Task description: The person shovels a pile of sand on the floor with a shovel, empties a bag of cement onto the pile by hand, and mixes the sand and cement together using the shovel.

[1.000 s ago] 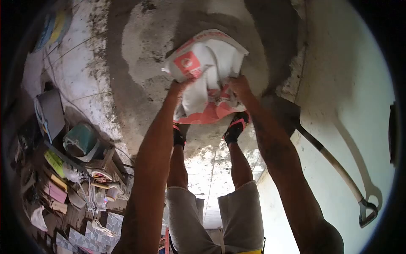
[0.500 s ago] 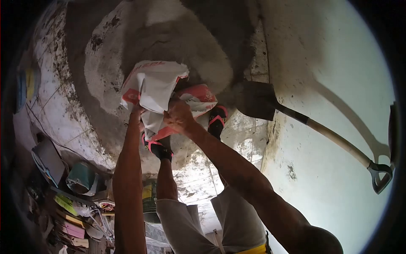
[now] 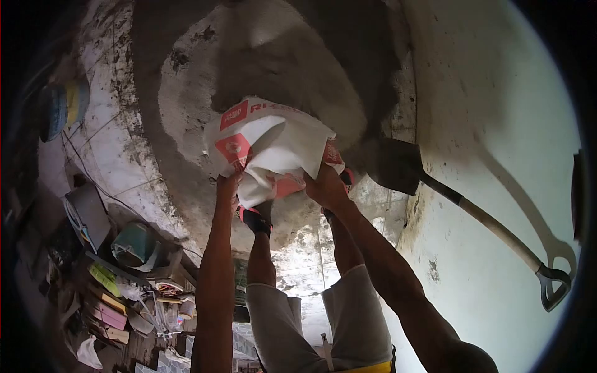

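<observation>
Both my hands grip a white and red printed cement sack [image 3: 283, 140] over the floor in front of my feet. My left hand [image 3: 229, 186] is closed on its near left edge, beside a red printed square. At the near right edge, my right hand [image 3: 328, 188] clutches the sack with bent fingers. The sack looks limp and creased, and its underside is hidden. Beyond it spreads a low heap of grey powder [image 3: 292, 68], pale in places and ringed by darker material. My feet, in dark and pink footwear [image 3: 256, 219], are partly covered by the sack.
A shovel [image 3: 491, 224] leans against the pale wall [image 3: 485, 298] at right, its blade on the floor. At left stand a blue and yellow container [image 3: 65, 109], a green bucket [image 3: 135, 244] and piled clutter [image 3: 109, 317]. A cord [image 3: 99, 186] runs along the floor.
My right hand has moved apart from my left, and the sack is spread wider between them, showing more of its printed face. The whole view has shifted slightly.
</observation>
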The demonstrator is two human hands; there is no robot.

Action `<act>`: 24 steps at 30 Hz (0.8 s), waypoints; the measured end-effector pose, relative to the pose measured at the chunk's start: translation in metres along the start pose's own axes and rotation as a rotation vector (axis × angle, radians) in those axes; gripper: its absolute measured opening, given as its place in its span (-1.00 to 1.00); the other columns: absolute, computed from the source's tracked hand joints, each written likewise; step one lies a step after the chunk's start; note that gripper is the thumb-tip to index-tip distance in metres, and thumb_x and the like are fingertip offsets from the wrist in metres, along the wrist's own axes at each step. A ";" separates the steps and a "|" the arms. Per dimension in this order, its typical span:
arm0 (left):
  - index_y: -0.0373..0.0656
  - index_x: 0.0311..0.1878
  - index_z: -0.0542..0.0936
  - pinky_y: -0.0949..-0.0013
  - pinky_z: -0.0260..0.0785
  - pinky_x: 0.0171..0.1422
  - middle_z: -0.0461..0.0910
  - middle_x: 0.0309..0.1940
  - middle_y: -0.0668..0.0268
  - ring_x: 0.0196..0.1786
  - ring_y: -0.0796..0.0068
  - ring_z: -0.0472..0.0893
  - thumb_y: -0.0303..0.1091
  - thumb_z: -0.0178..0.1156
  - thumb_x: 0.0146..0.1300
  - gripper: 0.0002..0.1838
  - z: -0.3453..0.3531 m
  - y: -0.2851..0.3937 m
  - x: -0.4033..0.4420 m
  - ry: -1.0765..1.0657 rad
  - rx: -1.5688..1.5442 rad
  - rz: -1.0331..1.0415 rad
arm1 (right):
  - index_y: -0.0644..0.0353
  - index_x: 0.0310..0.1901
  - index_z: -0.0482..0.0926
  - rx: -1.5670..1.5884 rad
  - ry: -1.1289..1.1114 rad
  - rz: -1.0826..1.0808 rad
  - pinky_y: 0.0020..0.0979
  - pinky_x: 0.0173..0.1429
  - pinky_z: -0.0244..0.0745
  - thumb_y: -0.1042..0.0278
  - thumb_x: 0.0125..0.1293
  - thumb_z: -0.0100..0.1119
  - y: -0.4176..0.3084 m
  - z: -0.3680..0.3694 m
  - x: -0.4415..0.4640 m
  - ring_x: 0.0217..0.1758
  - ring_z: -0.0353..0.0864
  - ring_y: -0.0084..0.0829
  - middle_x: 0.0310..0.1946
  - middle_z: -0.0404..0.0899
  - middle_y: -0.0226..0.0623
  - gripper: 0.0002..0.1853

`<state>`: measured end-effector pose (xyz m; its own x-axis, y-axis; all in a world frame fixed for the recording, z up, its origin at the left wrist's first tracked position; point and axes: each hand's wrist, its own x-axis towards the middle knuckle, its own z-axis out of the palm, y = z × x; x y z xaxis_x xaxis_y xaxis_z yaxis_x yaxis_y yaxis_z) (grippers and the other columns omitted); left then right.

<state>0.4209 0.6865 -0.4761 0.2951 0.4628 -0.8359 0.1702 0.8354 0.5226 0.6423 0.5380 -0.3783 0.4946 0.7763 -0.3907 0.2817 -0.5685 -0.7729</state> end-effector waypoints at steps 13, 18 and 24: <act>-0.17 -0.14 0.58 0.25 0.45 -0.12 0.58 -0.26 0.29 -0.24 0.37 0.60 -0.32 0.25 -0.01 -0.68 0.006 0.021 -0.015 0.031 -0.062 -0.225 | 0.33 -0.02 0.47 0.098 0.084 0.308 -0.11 0.04 0.43 0.23 0.18 0.08 0.066 0.021 0.048 0.00 0.54 0.12 -0.12 0.55 0.19 -0.60; -0.14 0.07 0.50 0.19 0.50 -0.07 0.59 -0.15 0.33 -0.13 0.37 0.61 -0.14 0.33 0.11 -0.52 -0.006 0.029 -0.026 -0.067 -0.069 -0.296 | 0.33 -0.04 0.51 0.447 -0.140 0.656 -0.26 -0.21 0.52 0.13 0.16 0.25 0.070 -0.005 0.056 -0.22 0.62 -0.30 -0.24 0.61 -0.11 -0.55; -0.15 0.14 0.44 0.17 0.46 0.09 0.57 -0.05 0.28 0.00 0.34 0.57 -0.26 0.28 0.18 -0.53 -0.019 0.043 -0.040 -0.133 -0.104 -0.229 | 0.39 -0.17 0.56 0.812 -0.251 0.849 -0.32 -0.41 0.47 0.15 0.17 0.31 0.072 -0.023 0.065 -0.42 0.56 -0.42 -0.35 0.58 -0.24 -0.59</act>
<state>0.3981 0.7095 -0.4239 0.3820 0.2213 -0.8973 0.1509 0.9430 0.2968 0.7137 0.5413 -0.4484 0.0721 0.3197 -0.9448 -0.7017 -0.6569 -0.2759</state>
